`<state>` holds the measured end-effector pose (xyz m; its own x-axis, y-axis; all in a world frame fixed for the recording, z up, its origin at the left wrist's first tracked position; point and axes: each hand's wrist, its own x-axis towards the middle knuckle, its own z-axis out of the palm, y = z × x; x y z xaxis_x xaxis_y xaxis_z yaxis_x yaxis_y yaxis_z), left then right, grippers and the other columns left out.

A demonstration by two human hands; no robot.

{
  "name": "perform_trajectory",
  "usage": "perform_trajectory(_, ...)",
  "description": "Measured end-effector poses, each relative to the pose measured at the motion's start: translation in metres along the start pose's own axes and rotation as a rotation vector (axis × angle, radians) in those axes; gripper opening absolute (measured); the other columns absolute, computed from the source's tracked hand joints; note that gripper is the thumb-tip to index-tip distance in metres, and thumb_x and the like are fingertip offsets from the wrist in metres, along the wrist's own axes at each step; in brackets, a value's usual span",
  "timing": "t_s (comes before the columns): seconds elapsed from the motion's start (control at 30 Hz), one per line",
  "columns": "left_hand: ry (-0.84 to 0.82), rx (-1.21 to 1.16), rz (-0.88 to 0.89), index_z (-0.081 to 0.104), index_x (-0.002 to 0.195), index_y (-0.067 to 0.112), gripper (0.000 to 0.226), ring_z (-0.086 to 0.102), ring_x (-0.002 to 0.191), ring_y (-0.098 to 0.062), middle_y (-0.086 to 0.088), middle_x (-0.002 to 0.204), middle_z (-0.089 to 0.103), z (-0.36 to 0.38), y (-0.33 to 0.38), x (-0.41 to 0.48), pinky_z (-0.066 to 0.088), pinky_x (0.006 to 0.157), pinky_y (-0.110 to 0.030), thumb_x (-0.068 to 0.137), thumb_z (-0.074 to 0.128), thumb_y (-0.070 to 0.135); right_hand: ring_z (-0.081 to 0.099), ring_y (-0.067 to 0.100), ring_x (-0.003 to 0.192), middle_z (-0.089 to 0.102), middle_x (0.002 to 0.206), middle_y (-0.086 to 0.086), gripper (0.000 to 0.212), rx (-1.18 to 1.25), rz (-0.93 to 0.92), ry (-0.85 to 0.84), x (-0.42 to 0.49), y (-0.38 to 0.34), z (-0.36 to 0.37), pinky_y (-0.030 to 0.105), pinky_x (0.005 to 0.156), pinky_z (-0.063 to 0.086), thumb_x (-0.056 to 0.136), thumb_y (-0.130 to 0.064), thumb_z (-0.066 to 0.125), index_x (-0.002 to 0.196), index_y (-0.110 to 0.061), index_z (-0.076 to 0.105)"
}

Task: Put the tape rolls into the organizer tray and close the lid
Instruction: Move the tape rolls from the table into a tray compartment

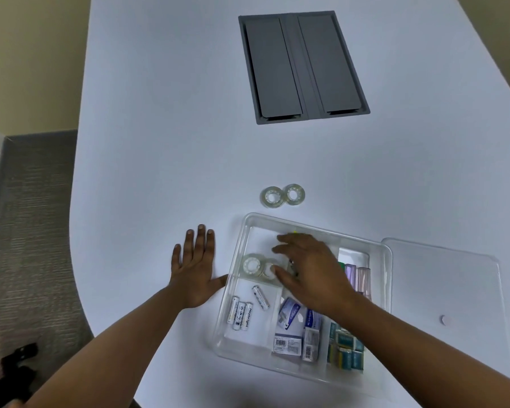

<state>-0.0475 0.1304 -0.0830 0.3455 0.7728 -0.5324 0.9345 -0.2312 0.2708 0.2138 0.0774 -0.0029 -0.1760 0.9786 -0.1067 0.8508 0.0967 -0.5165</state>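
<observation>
**Tape rolls: two in the tray, two on the bench**

Two clear tape rolls (259, 267) lie flat, touching one another, in the far-left compartment of the clear organizer tray (387, 290). The right hand (308, 273) hangs over the tray just beside them, fingers spread and open, its thumb tip at the edge of the nearer roll; whether thumb and roll actually touch cannot be told. The hand grips nothing visible.

Two more tape rolls (282, 196) lie flat and side by side on the white bench (159, 142), just beyond the tray's far rim and apart from both hands.

The left hand (195, 267) rests palm down on the bench, fingers open and spread, its thumb reaching toward the tray's left wall (contact with the wall not determinable). It holds nothing.

Other tray contents: four white batteries (245, 309) in the near-left compartment, small boxes (296, 331) in the middle, green-labelled items at the near right, pink tubes at the far right, partly hidden by the right forearm.

The clear lid (445, 290) lies flat on the bench against the tray's right side, off the tray. A grey recessed panel (302, 67) sits in the bench, well beyond.
</observation>
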Motion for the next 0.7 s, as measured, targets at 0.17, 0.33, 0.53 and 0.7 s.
perform_trajectory(0.17,0.069,-0.01,0.001,-0.034,0.14,0.023,0.104,-0.037,0.138,-0.018,0.003,0.151,-0.038,0.003,0.001,-0.004,-0.013,0.115,-0.047,0.078,0.03,0.077,0.022,0.021,0.148,0.033,0.156,0.004,0.066,-0.092,0.136,0.175,-0.017,0.037,-0.005,0.039,0.116,0.024,0.089,-0.051,0.059,0.143,-0.016,0.044)
perform_trajectory(0.33,0.125,-0.072,-0.028,-0.011,0.149,0.019,0.103,-0.021,0.145,-0.018,0.003,0.158,-0.022,-0.003,0.006,-0.006,-0.006,0.117,-0.045,0.077,0.038,0.074,-0.005,0.017,0.151,0.005,0.163,0.0,0.081,-0.216,0.199,0.089,-0.027,0.058,0.005,0.04,0.122,0.006,0.093,-0.067,0.037,0.155,-0.019,0.014)
perform_trajectory(0.53,0.455,-0.29,-0.12,0.043,0.139,0.015,0.058,0.038,0.137,-0.023,-0.007,0.146,0.046,-0.05,0.048,0.013,0.018,0.114,-0.051,0.093,0.042,0.05,-0.003,0.02,0.151,0.005,0.165,0.002,0.08,-0.2,0.176,0.124,-0.029,0.061,0.014,0.041,0.122,0.002,0.095,-0.062,0.037,0.155,-0.019,0.008)
perform_trajectory(0.7,0.405,-0.312,0.028,0.055,0.126,0.014,0.054,0.057,0.117,-0.027,-0.007,0.13,0.06,-0.094,0.103,0.055,0.042,0.099,-0.038,0.084,0.061,0.048,-0.003,0.019,0.151,0.008,0.164,0.001,0.076,-0.183,0.17,0.132,-0.029,0.063,0.014,0.04,0.122,0.002,0.096,-0.063,0.03,0.155,-0.019,0.009)
